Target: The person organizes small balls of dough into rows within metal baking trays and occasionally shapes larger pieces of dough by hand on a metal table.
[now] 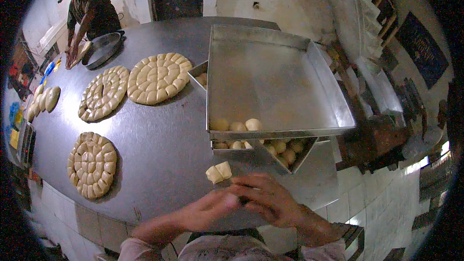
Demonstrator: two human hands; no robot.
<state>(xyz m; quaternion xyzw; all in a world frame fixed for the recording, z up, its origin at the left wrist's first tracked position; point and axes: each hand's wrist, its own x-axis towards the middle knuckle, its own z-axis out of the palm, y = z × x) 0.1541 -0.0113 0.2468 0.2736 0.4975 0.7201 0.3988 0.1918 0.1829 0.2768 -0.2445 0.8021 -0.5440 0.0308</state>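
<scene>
My left hand [211, 209] and my right hand [267, 197] are pressed together above the table's near edge, fingers curled over one another. Whatever lies between the palms is hidden. Just beyond my fingertips a small pair of pale dough pieces [219, 172] rests on the metal table. A large metal tray [275, 77] stands to the far right of my hands, with a few round dough balls [253, 124] lined up in its near left corner. Under it, another tray [291, 170] set at an angle holds several more dough balls.
Three rounds of dough pieces set in rings [159, 78] lie on the metal table [159, 150], left of the trays. Long dough pieces [48, 99] sit at the left edge. At the far left a co-worker [92, 9] leans over the table beside a round pan [102, 50].
</scene>
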